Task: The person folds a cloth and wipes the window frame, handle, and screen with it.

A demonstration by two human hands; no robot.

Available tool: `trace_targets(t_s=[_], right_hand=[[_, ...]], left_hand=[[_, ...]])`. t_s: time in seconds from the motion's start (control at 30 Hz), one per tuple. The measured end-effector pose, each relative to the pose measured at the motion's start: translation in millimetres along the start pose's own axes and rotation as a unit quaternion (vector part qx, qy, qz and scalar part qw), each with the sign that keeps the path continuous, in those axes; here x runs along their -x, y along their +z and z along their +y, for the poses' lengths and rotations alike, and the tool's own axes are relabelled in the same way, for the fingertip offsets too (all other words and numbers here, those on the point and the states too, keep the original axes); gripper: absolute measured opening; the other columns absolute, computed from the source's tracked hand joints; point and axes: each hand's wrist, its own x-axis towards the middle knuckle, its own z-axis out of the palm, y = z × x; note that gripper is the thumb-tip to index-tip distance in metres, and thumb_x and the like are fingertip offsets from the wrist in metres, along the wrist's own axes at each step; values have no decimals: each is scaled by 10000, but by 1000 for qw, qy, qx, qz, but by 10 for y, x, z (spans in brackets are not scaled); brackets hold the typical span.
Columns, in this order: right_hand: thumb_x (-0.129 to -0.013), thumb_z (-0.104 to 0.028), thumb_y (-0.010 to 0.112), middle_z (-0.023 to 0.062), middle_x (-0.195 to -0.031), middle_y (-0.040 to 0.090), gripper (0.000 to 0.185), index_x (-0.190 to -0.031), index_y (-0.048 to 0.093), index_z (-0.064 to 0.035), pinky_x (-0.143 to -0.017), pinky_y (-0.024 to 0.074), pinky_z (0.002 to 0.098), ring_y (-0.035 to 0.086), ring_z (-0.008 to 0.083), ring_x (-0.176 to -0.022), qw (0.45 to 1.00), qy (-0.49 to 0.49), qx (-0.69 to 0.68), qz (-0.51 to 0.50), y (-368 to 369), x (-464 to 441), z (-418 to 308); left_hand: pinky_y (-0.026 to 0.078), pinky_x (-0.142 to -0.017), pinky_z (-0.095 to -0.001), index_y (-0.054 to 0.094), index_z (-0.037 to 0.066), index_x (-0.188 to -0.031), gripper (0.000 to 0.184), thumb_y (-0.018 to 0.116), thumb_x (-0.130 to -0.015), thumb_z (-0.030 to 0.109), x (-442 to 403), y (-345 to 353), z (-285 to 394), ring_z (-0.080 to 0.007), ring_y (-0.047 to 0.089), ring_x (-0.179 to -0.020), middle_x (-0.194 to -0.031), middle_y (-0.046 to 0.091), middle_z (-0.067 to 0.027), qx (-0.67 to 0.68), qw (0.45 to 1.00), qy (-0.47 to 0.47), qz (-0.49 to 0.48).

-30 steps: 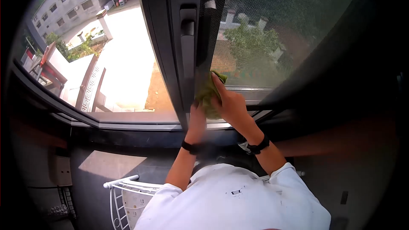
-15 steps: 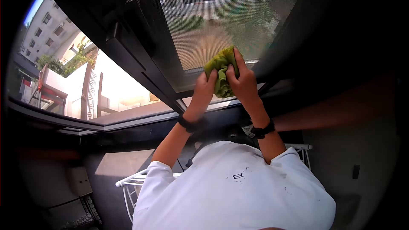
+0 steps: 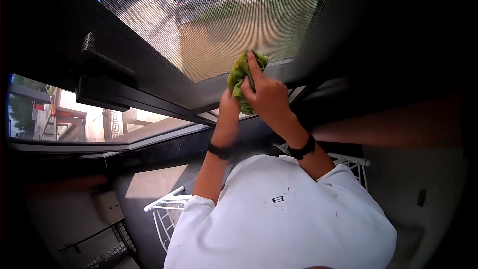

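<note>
A crumpled green cloth (image 3: 240,77) is bunched between my two hands at the lower edge of the mesh screen (image 3: 224,30). My right hand (image 3: 268,93) grips it from the right, with the index finger stretched up along the cloth. On the cloth's lower left side is my left hand (image 3: 229,112), blurred, its fingers partly hidden behind the cloth. The dark frame (image 3: 199,94) of the screen runs just beneath and to the left of the cloth.
A dark window handle (image 3: 102,92) juts out at the left. White metal racks (image 3: 167,203) stand below on both sides of my body. The window sill (image 3: 164,144) crosses under the frame, and a beige box (image 3: 108,206) sits at the lower left.
The screen panel now stands at a different angle and fills more of the upper left view. My hands and the cloth have moved up from the dark frame to the screen's lower edge.
</note>
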Motion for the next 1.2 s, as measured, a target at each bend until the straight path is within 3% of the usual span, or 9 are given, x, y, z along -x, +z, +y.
trace_targets(t_s=[0.13, 0.2, 0.53, 0.73, 0.83, 0.9, 1.03, 1.13, 1.2], right_hand=[[-830, -209, 605, 76, -548, 565, 659, -1433, 382, -66, -455, 467, 385, 571, 263, -451, 999, -34, -4, 20, 67, 16, 24], [-842, -216, 587, 123, -510, 547, 656, -1443, 361, -83, -470, 485, 427, 575, 312, -444, 998, -41, -35, 19, 80, 17, 31], [-854, -237, 577, 125, -556, 580, 667, -1458, 337, -90, -482, 499, 426, 591, 325, -465, 997, -21, -10, -68, 404, 219, 157], [-878, -209, 568, 194, -595, 579, 670, -1468, 290, -56, -512, 494, 415, 611, 357, -535, 991, -30, -80, -102, 376, 248, 223], [-873, -181, 570, 163, -615, 612, 615, -1428, 350, -33, -499, 506, 417, 617, 325, -508, 983, -51, -164, -57, 379, 331, 204], [-888, -134, 559, 182, -680, 636, 585, -1421, 349, -12, -567, 533, 396, 659, 311, -580, 956, 6, -291, -32, 328, 303, 201], [-898, -146, 561, 210, -768, 650, 562, -1410, 365, -19, -637, 535, 358, 688, 320, -692, 941, -8, -337, 15, 185, 242, 259], [-891, -184, 572, 245, -847, 636, 572, -1413, 375, -53, -658, 526, 376, 687, 354, -759, 946, 67, -316, -7, -68, 221, 371], [-889, -180, 572, 244, -839, 640, 543, -1387, 401, -47, -691, 530, 384, 683, 363, -775, 929, 70, -356, 71, -141, 214, 480]], left_hand=[[501, -860, -292, 475, 2, -1283, 378, 376, -1017, 252, 0, -17, 2, -161, 603, -1025, -1161, 584, -90, 6, 999, 1, 32], [495, -861, -291, 477, 6, -1281, 378, 380, -1017, 258, 18, -17, -13, -159, 597, -1019, -1154, 583, -84, 38, 998, -11, 45], [492, -843, -284, 499, 5, -1249, 342, 402, -1011, 231, 34, -273, -382, -154, 595, -990, -1128, 590, -72, -8, 996, -17, 89], [487, -857, -288, 514, -7, -1222, 281, 475, -989, 144, 158, -265, -279, -130, 584, -1016, -1123, 599, -55, -1, 990, 71, 121], [471, -813, -290, 529, -38, -1152, 318, 565, -956, 210, 321, -270, -190, -149, 577, -929, -1021, 619, -96, -170, 960, 137, 173], [471, -805, -294, 535, -24, -1137, 307, 574, -949, 216, 379, -196, -54, -151, 577, -905, -994, 622, -102, -169, 956, 161, 175], [470, -830, -299, 536, -15, -1155, 291, 574, -947, 186, 319, 2, 91, -151, 587, -941, -1015, 631, -104, -195, 955, 167, 147], [469, -855, -292, 536, -23, -1174, 289, 543, -954, 164, 179, 215, 181, -158, 587, -982, -1070, 624, -94, -168, 973, 139, 77], [471, -844, -284, 542, -19, -1171, 285, 537, -955, 166, 67, 412, 165, -147, 586, -971, -1059, 624, -90, -153, 982, 105, 49]])
